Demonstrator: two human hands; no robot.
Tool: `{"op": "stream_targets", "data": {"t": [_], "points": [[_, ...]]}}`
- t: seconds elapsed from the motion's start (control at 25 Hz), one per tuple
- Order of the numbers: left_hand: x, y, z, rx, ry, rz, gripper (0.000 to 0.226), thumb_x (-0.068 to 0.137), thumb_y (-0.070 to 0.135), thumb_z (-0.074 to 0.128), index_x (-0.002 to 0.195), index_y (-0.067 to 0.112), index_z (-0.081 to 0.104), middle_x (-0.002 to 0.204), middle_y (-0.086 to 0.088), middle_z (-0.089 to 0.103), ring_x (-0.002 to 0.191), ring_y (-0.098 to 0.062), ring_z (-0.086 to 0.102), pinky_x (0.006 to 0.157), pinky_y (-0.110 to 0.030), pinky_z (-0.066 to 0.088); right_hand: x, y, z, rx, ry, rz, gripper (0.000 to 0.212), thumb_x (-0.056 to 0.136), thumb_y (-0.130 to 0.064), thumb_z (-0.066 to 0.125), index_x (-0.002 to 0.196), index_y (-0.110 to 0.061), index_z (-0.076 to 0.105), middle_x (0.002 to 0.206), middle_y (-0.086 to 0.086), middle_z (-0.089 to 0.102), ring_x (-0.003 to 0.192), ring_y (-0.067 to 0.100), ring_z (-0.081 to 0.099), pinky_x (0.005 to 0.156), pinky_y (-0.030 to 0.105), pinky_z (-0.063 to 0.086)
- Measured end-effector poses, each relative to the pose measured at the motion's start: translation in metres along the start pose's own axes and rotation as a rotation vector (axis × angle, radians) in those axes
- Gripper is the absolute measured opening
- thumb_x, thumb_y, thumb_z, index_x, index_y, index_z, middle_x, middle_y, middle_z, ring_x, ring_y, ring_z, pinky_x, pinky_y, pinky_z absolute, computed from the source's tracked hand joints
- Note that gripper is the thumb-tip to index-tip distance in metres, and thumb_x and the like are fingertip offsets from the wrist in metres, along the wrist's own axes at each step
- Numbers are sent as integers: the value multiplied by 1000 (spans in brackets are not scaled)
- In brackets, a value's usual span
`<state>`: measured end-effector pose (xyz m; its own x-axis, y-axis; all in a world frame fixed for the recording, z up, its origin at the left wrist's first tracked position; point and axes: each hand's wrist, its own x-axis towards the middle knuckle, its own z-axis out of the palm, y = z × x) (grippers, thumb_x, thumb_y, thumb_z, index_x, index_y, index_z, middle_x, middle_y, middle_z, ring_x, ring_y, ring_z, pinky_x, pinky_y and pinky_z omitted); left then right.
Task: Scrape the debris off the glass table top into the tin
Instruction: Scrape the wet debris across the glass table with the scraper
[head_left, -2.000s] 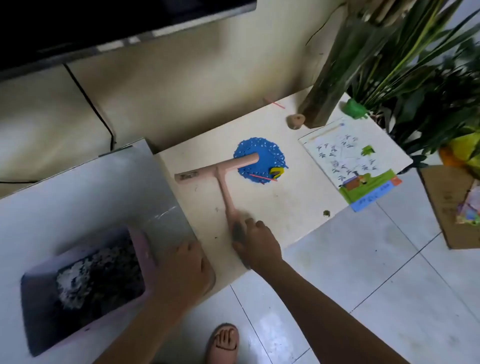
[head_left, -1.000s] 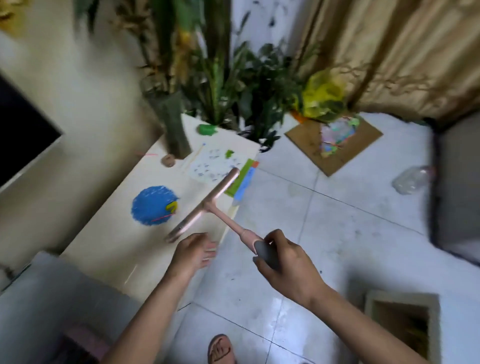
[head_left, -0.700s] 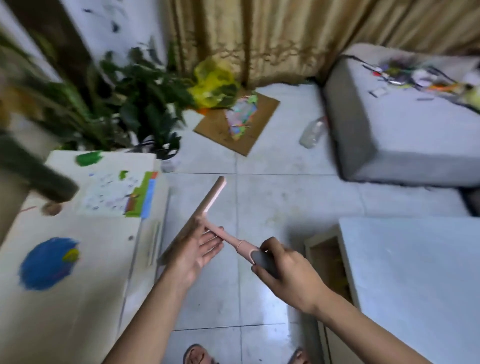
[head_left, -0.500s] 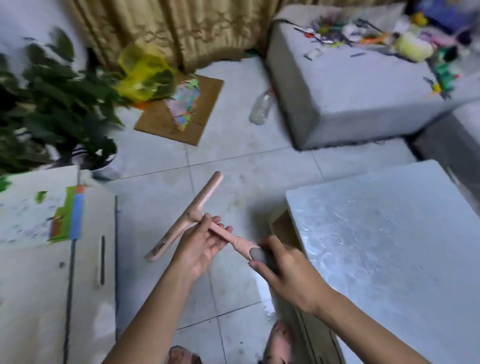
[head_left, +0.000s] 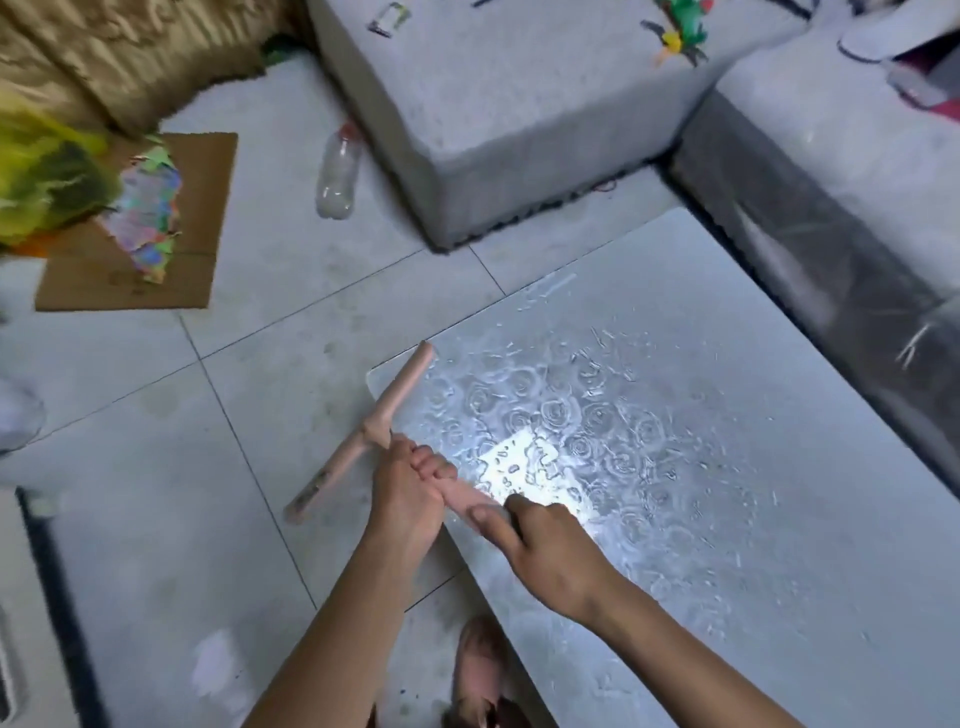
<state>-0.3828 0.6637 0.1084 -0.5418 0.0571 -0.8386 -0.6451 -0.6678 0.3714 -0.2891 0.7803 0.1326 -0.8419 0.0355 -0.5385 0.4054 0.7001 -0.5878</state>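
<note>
Left hand (head_left: 410, 493) grips the shaft of the scraper (head_left: 387, 410) directly behind the crossbar junction, fingers curled fully round it with the knuckles uppermost. Right hand (head_left: 545, 545) clasps the rear end of the same shaft, fingers wrapped round it and the thumb lying along it toward the left hand; the two hands sit close together, both forearms reaching in from the lower edge of the view. The scraper is a pale pink T-shaped tool with a rounded crossbar. Its crossbar runs diagonally at the near-left corner of the glass table top (head_left: 701, 415): the upper end lies over the corner, while the lower end projects past the edge above the floor tiles (head_left: 156, 467). The glass carries a pattern of rose-like swirls and shows a bright patch of glare just ahead of the hands. Debris (head_left: 748, 499) appears as small white flecks and streaks scattered across the glass, mainly to the right of the hands. A plastic bottle (head_left: 337, 171) lies on the floor well beyond the table.
</note>
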Motion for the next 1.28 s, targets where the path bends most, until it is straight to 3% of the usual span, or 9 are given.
{"op": "stream_targets", "data": {"t": [0.12,0.36,0.48,0.56,0.68,0.84,1.04,1.16,1.28], "points": [[11,-28,-2,83,13,-48,39,104,21,30,65,21,26,41,9,25,32,-5,25,50,-20,26,1,25,5,76,-60,61,41,96,-56,34,71,-24,36,77,6,53,72,23,44,62,31,30],[43,-39,0,315,-42,-118,36,102,19,34,67,22,28,48,8,26,37,-5,27,50,-21,28,10,38,26,300,-56,123,38,97,-54,35,76,-23,42,62,-4,48,51,8,43,47,18,33],[60,-15,2,474,-139,-135,22,101,15,39,81,11,46,64,-3,52,57,-12,57,64,-26,43,31,26,34,201,17,31,27,100,-43,38,114,-20,44,76,-5,54,63,11,52,56,24,38],[71,11,5,642,-226,-125,7,91,6,52,97,3,51,82,-14,65,74,-18,66,70,-28,51,63,17,25,56,111,-63,33,100,-35,36,132,-24,35,93,5,59,77,25,59,65,33,45],[101,58,-1,1005,-194,-76,13,93,-1,48,104,-4,54,94,-20,64,66,-14,68,64,-23,54,132,4,7,-24,148,-59,33,102,-33,33,133,-28,40,98,15,64,85,33,62,74,40,50],[144,104,-17,1285,-3,0,13,94,8,49,90,6,62,76,-10,63,52,-11,63,52,-21,48,189,-5,-1,-115,73,20,36,101,-32,33,135,-36,44,114,12,64,101,34,60,81,38,50],[187,111,-36,1548,62,227,17,93,11,46,102,11,59,96,-10,63,85,-27,59,78,-34,48,121,21,-9,-157,51,175,34,99,-40,36,132,-48,42,109,5,68,97,30,62,76,35,49],[200,108,-36,1808,-45,345,33,91,5,43,122,5,53,126,-15,50,110,-32,52,86,-31,40,89,26,-35,-175,-5,301,34,101,-39,32,131,-50,42,104,2,70,92,27,64,77,38,52],[211,104,-31,1967,-186,412,55,88,-4,40,142,-1,34,150,-17,29,137,-32,31,107,-31,27,119,3,-48,-160,49,192,36,101,-32,35,133,-46,44,104,6,70,90,29,64,75,38,52]]}}
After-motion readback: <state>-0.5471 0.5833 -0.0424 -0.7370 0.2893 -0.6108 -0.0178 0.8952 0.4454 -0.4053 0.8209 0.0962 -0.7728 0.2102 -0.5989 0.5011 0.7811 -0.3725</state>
